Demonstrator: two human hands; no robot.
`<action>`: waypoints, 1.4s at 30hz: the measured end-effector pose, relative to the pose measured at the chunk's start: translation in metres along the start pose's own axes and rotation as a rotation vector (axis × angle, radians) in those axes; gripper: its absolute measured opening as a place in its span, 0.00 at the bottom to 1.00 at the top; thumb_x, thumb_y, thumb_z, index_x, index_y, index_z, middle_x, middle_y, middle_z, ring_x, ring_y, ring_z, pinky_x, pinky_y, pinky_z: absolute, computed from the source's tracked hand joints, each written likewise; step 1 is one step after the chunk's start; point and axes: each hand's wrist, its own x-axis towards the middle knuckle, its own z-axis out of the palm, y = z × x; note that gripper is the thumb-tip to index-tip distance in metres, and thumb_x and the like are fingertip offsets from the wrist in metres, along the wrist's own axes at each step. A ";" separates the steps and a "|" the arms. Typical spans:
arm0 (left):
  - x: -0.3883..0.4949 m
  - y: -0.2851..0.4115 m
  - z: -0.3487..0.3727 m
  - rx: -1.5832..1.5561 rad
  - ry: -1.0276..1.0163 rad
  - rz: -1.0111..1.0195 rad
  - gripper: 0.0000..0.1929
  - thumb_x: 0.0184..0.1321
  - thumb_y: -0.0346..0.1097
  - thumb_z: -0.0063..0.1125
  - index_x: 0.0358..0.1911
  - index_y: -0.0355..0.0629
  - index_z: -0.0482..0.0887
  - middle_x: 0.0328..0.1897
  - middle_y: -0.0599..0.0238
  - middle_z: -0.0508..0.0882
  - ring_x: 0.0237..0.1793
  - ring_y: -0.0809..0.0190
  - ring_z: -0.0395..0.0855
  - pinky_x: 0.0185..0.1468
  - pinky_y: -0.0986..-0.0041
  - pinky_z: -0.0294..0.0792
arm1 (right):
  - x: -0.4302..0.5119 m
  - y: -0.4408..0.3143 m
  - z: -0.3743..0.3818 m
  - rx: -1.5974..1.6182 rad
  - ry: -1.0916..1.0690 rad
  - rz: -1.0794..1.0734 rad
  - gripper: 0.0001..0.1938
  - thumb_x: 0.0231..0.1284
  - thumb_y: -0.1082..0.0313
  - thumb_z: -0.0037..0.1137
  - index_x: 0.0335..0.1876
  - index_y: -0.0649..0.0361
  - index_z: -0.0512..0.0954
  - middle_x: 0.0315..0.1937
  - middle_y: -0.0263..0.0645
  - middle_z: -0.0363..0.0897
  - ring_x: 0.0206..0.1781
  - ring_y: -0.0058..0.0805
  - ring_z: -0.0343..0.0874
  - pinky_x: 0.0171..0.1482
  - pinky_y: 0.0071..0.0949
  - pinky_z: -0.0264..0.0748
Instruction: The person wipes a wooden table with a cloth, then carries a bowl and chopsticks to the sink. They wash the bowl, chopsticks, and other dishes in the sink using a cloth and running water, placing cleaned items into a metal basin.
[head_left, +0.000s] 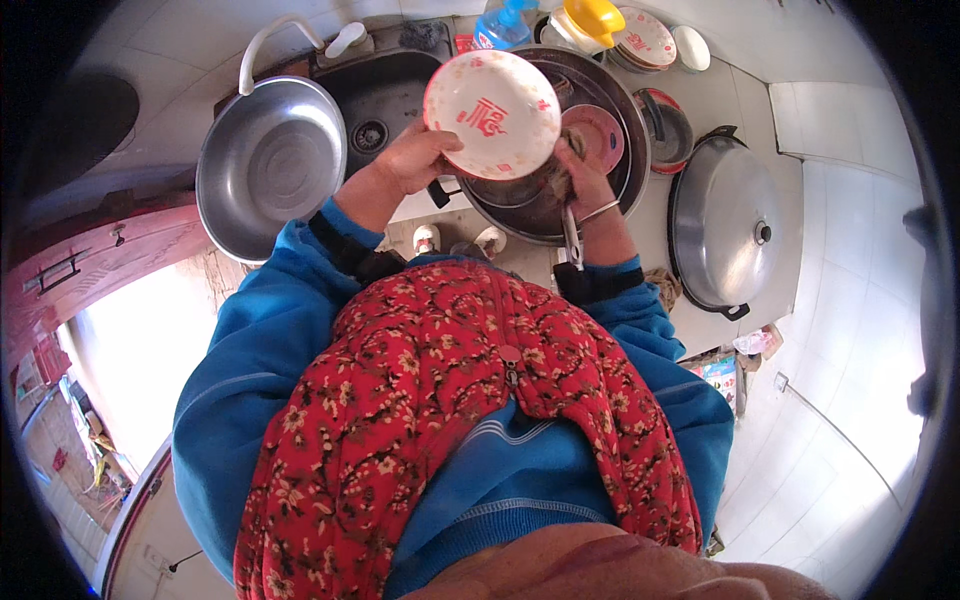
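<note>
My left hand (416, 159) grips the lower left rim of a white plate (517, 86) with a red edge and red decoration, thumb on its face. At the plate's lower right edge is my right hand (583, 176), with a brownish scrubber or cloth (559, 184) partly hidden at its fingers. Whether these fingers also grip the plate is unclear. Below the plate lies a large dark round basin (637, 161). Inside it are a pink bowl (600, 124) and other ware, partly covered. A metal handle (572, 240) sticks out beside my right wrist.
A big metal basin (274, 169) stands left by the sink (375, 82) and its white faucet (262, 45). Behind are a blue pump bottle (501, 28), a yellow container (592, 21) and stacked plates (646, 37). At right sit a small pan (671, 135) and a large lidded pan (727, 225).
</note>
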 end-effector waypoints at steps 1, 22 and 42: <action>-0.001 0.003 -0.004 0.007 0.022 0.012 0.27 0.57 0.22 0.50 0.64 0.36 0.66 0.58 0.47 0.78 0.54 0.48 0.82 0.57 0.53 0.78 | 0.002 -0.005 -0.008 -0.052 -0.001 -0.042 0.21 0.65 0.67 0.58 0.62 0.57 0.70 0.48 0.34 0.79 0.47 0.29 0.81 0.48 0.30 0.81; -0.012 0.021 -0.005 0.056 0.139 0.209 0.28 0.53 0.21 0.48 0.62 0.36 0.68 0.53 0.49 0.81 0.49 0.49 0.85 0.49 0.55 0.82 | 0.118 0.078 -0.013 -1.959 -0.179 0.083 0.29 0.48 0.63 0.63 0.60 0.60 0.72 0.54 0.56 0.76 0.60 0.51 0.75 0.61 0.40 0.71; 0.024 -0.021 0.043 0.627 0.099 0.575 0.41 0.44 0.25 0.62 0.67 0.37 0.58 0.57 0.50 0.78 0.55 0.53 0.79 0.57 0.66 0.72 | 0.037 -0.012 0.020 -0.709 0.394 -0.646 0.26 0.46 0.78 0.66 0.56 0.64 0.75 0.47 0.39 0.81 0.50 0.28 0.80 0.56 0.27 0.74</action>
